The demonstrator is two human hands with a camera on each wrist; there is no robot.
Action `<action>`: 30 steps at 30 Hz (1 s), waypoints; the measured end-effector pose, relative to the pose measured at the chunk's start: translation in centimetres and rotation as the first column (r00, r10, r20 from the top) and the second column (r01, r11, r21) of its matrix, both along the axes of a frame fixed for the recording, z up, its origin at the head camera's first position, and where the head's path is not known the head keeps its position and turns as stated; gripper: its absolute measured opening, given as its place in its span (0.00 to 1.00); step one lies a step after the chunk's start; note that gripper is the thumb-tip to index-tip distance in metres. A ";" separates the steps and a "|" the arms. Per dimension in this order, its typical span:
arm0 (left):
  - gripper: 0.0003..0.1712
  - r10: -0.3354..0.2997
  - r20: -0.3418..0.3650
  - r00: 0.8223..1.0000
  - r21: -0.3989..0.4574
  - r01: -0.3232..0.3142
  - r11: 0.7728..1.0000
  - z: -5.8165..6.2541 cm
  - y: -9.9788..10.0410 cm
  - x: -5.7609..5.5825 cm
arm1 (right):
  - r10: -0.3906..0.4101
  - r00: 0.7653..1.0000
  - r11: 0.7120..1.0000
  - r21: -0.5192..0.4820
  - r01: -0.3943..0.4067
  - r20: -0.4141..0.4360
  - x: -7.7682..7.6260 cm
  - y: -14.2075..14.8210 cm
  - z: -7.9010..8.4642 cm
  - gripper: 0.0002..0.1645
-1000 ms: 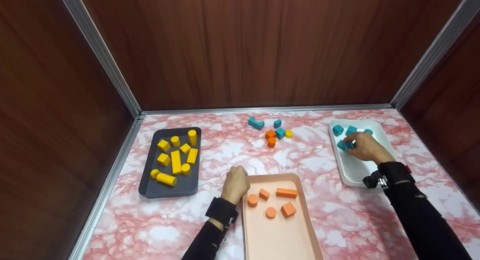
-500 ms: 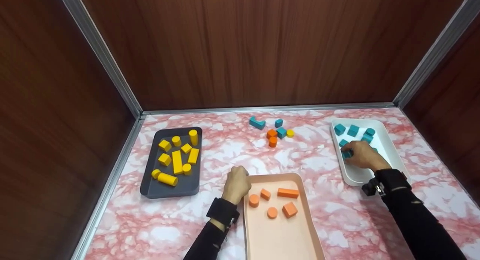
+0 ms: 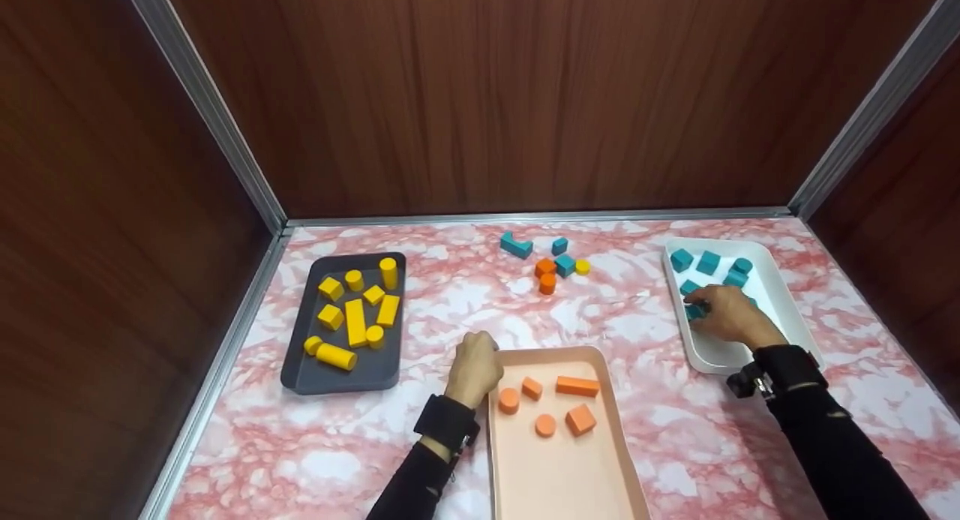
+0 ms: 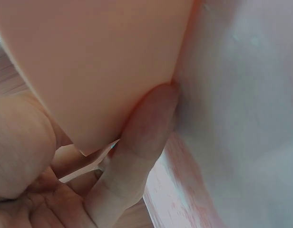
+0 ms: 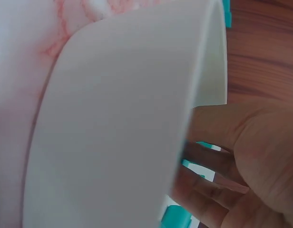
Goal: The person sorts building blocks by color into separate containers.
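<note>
In the head view my left hand [image 3: 475, 370] grips the far left corner of the peach tray [image 3: 551, 475]. The left wrist view shows the tray wall [image 4: 103, 61] between thumb and fingers. My right hand [image 3: 727, 314] reaches into the white tray [image 3: 720, 355] at the right and pinches a teal block [image 3: 695, 311] low over its floor. The fingers hide much of that block, so its shape cannot be told. Several other teal blocks, among them a cube [image 3: 707, 263], lie around the hand. From the right wrist the tray's outer wall [image 5: 113, 118] covers the fingertips.
Several orange blocks, one a long bar [image 3: 577, 386], lie in the peach tray. A dark grey tray [image 3: 300, 381] with yellow blocks stands left. Between the trays, toward the back, sit a teal notched block [image 3: 516, 244], an orange cylinder [image 3: 547, 284] and a yellow cylinder [image 3: 583, 266].
My right hand has shifted toward the near end of the white tray with the pinched block, leaving another teal block just beyond it. The left hand keeps its grip on the peach tray.
</note>
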State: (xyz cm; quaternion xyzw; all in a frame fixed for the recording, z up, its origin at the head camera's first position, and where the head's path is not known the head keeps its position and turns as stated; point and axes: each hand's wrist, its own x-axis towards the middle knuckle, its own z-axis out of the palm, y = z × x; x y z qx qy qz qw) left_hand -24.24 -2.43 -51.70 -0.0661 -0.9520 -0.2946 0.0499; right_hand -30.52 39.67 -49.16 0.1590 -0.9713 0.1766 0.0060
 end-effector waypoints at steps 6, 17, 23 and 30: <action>0.08 0.012 -0.013 1.000 -0.005 -0.012 1.000 -0.1 0.0 0.0 | -0.043 0.999 0.999 -0.032 0.043 -0.006 0.1 -0.7 1.5 0.22; 0.13 0.024 0.031 0.999 0.005 -0.024 1.000 0.0 0.1 0.2 | -0.023 0.996 0.996 -0.085 0.016 -0.087 -1.1 -6.7 4.3 0.46; 0.11 0.027 0.044 0.999 -0.002 -0.027 1.000 0.0 0.2 0.1 | -0.012 1.000 0.997 -0.071 0.011 -0.006 -2.9 -11.3 4.4 0.57; 0.11 0.024 0.005 1.000 -0.022 -0.024 0.999 -0.1 0.1 0.1 | 0.061 0.992 0.998 -0.035 -0.058 0.107 -4.6 -16.1 3.9 0.53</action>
